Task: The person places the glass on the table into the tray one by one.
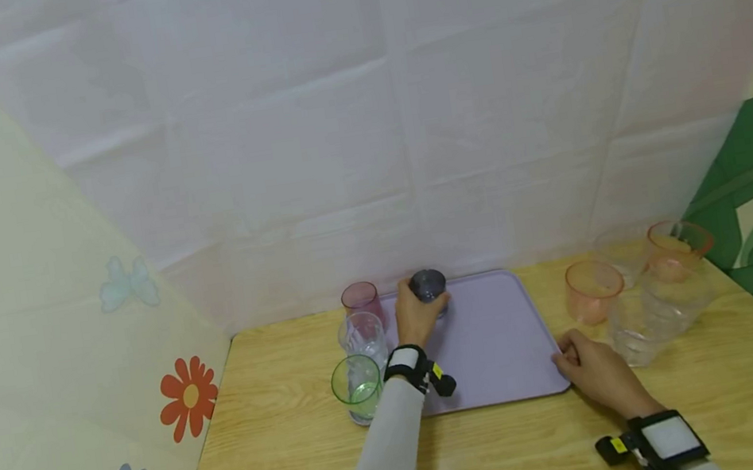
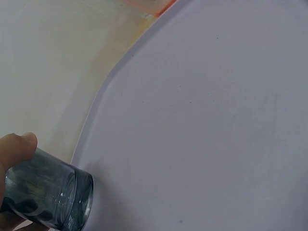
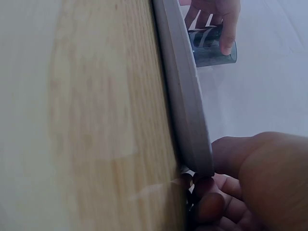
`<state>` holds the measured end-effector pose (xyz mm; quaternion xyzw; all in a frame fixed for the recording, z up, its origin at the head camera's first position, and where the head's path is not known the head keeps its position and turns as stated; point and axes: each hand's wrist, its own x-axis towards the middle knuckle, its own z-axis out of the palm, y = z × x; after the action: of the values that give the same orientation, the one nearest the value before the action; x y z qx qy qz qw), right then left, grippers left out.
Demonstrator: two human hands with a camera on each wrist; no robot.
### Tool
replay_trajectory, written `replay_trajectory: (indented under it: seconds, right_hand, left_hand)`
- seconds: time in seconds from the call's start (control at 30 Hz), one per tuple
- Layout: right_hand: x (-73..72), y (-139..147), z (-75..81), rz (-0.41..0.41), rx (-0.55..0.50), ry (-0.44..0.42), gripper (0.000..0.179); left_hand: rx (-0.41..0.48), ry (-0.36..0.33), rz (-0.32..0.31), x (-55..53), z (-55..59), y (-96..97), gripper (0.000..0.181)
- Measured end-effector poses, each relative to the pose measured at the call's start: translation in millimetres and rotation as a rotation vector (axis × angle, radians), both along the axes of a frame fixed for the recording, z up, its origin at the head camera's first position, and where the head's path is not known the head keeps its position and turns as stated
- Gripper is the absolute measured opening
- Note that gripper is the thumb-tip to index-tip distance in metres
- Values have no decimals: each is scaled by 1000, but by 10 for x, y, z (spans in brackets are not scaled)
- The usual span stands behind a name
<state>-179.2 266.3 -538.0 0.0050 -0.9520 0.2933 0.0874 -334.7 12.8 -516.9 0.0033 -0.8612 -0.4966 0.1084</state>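
A dark grey-blue glass tumbler (image 1: 429, 284) is in my left hand (image 1: 418, 314), thumb and fingers around its side, over the back part of a lilac tray (image 1: 495, 339). In the left wrist view the tumbler (image 2: 50, 192) is near the tray's edge; whether its base touches the tray I cannot tell. At the tray's front right corner, my right hand (image 1: 601, 373) pinches the rim, thumb above and fingers beneath in the right wrist view. Along the tray's left side stand a pink glass (image 1: 361, 301), a clear glass (image 1: 362, 337) and a green glass (image 1: 358, 386).
Right of the tray, an orange glass (image 1: 594, 293), another orange-rimmed glass (image 1: 680, 248) and several clear glasses (image 1: 636, 331) crowd together on the wooden table (image 1: 278, 409). A white sheet (image 1: 308, 156) hangs behind, with patterned walls on both sides.
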Motion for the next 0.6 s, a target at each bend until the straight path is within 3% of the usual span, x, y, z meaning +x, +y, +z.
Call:
replay_trajectory:
  seconds: [0.6]
  right_hand:
    - [7, 4, 2, -8, -5, -21, 22]
  left_hand:
    - [26, -16, -55, -24, 12, -14, 71]
